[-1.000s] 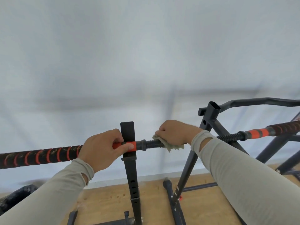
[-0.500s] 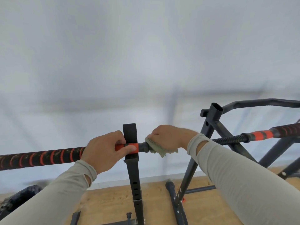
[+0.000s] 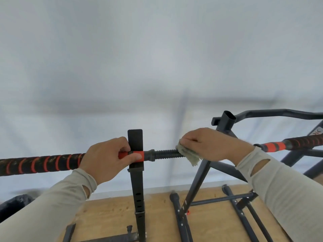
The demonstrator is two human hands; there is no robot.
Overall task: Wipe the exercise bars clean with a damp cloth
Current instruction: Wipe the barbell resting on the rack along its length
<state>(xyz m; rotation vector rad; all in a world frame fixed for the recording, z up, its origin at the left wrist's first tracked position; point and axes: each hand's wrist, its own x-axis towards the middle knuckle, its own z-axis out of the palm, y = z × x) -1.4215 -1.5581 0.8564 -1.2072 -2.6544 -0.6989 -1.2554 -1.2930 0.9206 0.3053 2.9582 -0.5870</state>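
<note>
Standing on a wooden floor (image 3: 108, 217), a dark metal frame (image 3: 197, 186) and a black upright post (image 3: 138, 180) carry the long exercise bar (image 3: 164, 154), which runs from side to side. The left hand (image 3: 108, 156) curls tight around the bar's orange grip (image 3: 138, 155), right beside the post. The right hand (image 3: 208, 145) wraps a small grey-green cloth (image 3: 189, 155) around the ridged black middle of the bar. The cloth could catch on those ridges and slip out, since one corner hangs loose. A white label (image 3: 317, 136) shows at the far right, too blurry to read.
</note>
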